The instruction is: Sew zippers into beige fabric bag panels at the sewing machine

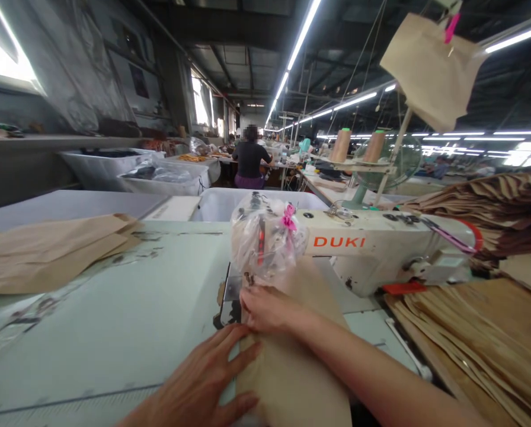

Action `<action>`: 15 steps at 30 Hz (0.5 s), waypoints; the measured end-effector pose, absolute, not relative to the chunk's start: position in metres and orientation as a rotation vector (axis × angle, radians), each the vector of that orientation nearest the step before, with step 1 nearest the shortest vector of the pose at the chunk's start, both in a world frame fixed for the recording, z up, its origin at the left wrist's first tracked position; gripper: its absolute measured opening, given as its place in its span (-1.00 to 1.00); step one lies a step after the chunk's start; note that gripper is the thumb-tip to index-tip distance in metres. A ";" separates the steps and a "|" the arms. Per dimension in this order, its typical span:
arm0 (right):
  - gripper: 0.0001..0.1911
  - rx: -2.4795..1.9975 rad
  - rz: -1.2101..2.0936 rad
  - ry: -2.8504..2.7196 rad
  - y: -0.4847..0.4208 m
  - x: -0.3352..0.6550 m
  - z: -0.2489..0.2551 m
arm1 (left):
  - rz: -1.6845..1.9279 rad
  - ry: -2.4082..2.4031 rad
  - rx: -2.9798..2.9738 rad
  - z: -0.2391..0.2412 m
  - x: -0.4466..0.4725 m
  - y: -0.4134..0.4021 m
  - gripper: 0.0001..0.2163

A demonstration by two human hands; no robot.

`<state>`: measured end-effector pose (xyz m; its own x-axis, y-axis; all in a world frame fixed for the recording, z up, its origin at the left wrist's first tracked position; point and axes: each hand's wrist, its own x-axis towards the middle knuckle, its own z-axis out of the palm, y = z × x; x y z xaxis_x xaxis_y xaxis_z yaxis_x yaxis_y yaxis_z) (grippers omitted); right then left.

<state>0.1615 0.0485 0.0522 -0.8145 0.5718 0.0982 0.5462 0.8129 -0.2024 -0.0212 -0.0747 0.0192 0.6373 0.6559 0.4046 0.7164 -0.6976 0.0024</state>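
Note:
A tan fabric piece (292, 367) lies on the pale green table (114, 332), running under the head of a white DUKI sewing machine (372, 249). My left hand (203, 379) rests flat on the fabric's left edge, fingers spread, open. My right hand (268, 308) presses on the fabric just in front of the needle area, fingers curled down on the cloth. A clear plastic wrap (265, 240) with a pink tie covers the machine's head end and hides the needle.
Stacks of tan pieces lie at right (479, 338) and behind the machine (483, 207); more folded tan pieces (47, 249) lie at left. Thread cones (341, 145) stand behind the machine. A white bin (221, 204) sits beyond the table. A person (250, 160) sits farther back.

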 end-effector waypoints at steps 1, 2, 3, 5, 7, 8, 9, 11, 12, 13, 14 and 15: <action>-0.77 -0.909 0.229 -2.822 0.046 0.163 0.051 | -0.562 -1.162 -2.711 0.017 -0.022 -0.076 -0.46; -0.79 -0.945 0.212 -2.793 0.042 0.167 0.050 | -0.562 -1.185 -2.728 0.016 -0.023 -0.076 -0.45; -0.81 -0.989 0.196 -2.757 0.038 0.172 0.049 | -0.570 -1.194 -2.746 0.015 -0.024 -0.077 -0.44; -0.85 -1.102 0.160 -2.663 0.027 0.185 0.047 | -0.581 -1.196 -2.761 0.014 -0.025 -0.076 -0.43; -0.82 -1.189 0.125 -2.568 0.013 0.198 0.044 | -0.578 -1.175 -2.753 0.015 -0.025 -0.076 -0.43; -0.78 -1.180 0.124 -2.545 0.005 0.203 0.042 | -0.580 -1.157 -2.735 0.017 -0.024 -0.077 -0.43; -0.71 -1.139 0.134 -2.543 -0.003 0.207 0.040 | -0.581 -1.141 -2.713 0.018 -0.024 -0.078 -0.42; -0.57 -1.026 0.169 -2.581 -0.017 0.211 0.034 | -0.605 -1.109 -2.672 0.022 -0.022 -0.079 -0.41; -0.55 -0.985 0.186 -2.603 -0.022 0.211 0.031 | -0.632 -1.094 -2.659 0.023 -0.021 -0.079 -0.41; -0.56 -0.970 0.193 -2.618 -0.025 0.211 0.028 | -0.667 -1.076 -2.655 0.024 -0.020 -0.078 -0.40; -0.57 -0.980 0.189 -2.619 -0.026 0.211 0.024 | -0.706 -1.060 -2.657 0.025 -0.019 -0.076 -0.40; -0.59 -0.991 0.181 -2.609 -0.025 0.210 0.020 | -0.740 -1.046 -2.665 0.025 -0.019 -0.074 -0.40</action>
